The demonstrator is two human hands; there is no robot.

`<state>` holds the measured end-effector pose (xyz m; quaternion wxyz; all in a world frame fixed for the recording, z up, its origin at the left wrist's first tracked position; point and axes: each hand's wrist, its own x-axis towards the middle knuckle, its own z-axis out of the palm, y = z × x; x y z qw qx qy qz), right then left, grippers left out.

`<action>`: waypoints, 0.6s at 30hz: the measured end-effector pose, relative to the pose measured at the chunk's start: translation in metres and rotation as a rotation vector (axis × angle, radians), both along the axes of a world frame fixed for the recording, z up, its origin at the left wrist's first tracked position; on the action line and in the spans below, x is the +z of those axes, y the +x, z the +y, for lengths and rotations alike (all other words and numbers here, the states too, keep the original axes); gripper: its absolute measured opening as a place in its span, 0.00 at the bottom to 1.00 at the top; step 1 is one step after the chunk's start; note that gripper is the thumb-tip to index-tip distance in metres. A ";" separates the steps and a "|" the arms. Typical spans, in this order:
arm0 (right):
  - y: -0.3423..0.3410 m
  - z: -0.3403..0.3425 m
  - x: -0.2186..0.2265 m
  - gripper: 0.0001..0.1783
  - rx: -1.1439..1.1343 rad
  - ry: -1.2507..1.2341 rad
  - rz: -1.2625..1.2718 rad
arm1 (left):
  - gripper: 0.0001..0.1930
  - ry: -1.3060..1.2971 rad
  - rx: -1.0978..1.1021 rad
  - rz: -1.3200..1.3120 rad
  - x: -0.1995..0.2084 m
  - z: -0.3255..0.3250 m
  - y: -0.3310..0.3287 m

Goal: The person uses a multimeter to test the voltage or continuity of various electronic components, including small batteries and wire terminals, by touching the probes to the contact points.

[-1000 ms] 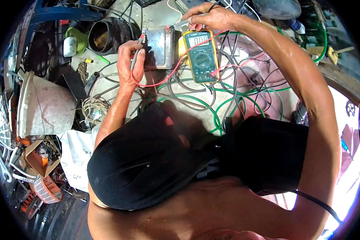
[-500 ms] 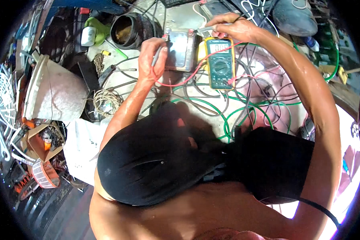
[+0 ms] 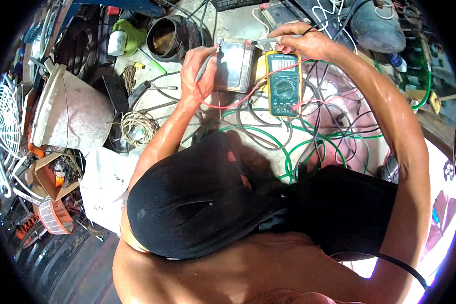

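My left hand (image 3: 197,73) is closed round a grey test probe (image 3: 203,70), beside the left edge of a small box-shaped battery (image 3: 231,66). The probe's tip is by the battery's upper left terminal (image 3: 220,41). My right hand (image 3: 306,42) reaches in from the right and pinches a second grey probe (image 3: 268,40), its tip at the upper right terminal (image 3: 248,44). A yellow-edged digital multimeter (image 3: 284,85) lies just right of the battery, its display lit with digits. A red lead (image 3: 233,106) runs from my left hand across to the right.
Green and dark cables (image 3: 289,147) lie tangled below the meter. Left of my left arm are a rope coil (image 3: 138,127) and a dirty white bucket (image 3: 76,111). A black round pot (image 3: 163,39) stands behind my left hand, and a large grey jug (image 3: 377,28) at the far right.
The whole scene has shifted slightly right and down in the picture near the battery. Both hands keep their probes at the two terminals.
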<state>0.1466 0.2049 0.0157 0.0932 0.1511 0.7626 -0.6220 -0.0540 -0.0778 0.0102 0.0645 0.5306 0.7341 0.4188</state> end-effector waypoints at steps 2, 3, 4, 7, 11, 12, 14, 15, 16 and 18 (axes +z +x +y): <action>-0.001 -0.002 0.000 0.19 -0.013 -0.013 -0.001 | 0.11 -0.011 0.014 -0.013 0.002 -0.002 0.001; 0.000 0.000 0.002 0.19 -0.005 -0.006 -0.010 | 0.11 -0.014 0.022 -0.029 0.002 -0.001 0.002; 0.001 0.001 0.003 0.19 0.003 0.000 -0.019 | 0.11 -0.012 0.021 -0.029 0.002 -0.001 0.002; 0.003 0.001 0.002 0.19 0.011 0.020 -0.001 | 0.11 -0.015 0.011 -0.051 0.002 0.000 0.000; 0.001 -0.010 0.010 0.20 -0.069 0.000 0.024 | 0.11 -0.020 0.031 -0.059 -0.001 -0.004 -0.004; 0.002 -0.008 0.009 0.20 -0.069 0.000 0.023 | 0.11 -0.019 0.031 -0.071 -0.001 -0.003 -0.004; 0.003 -0.004 0.008 0.18 -0.030 0.010 -0.041 | 0.11 -0.018 0.031 -0.082 0.000 -0.002 -0.003; 0.003 -0.003 0.008 0.18 -0.031 0.012 -0.041 | 0.10 -0.012 0.029 -0.076 0.000 -0.002 -0.003; 0.003 -0.003 0.007 0.19 -0.028 0.008 -0.031 | 0.10 -0.007 0.026 -0.070 0.000 -0.002 -0.003; 0.003 -0.002 0.006 0.19 -0.024 0.003 -0.020 | 0.10 -0.011 0.042 -0.114 -0.002 0.000 -0.005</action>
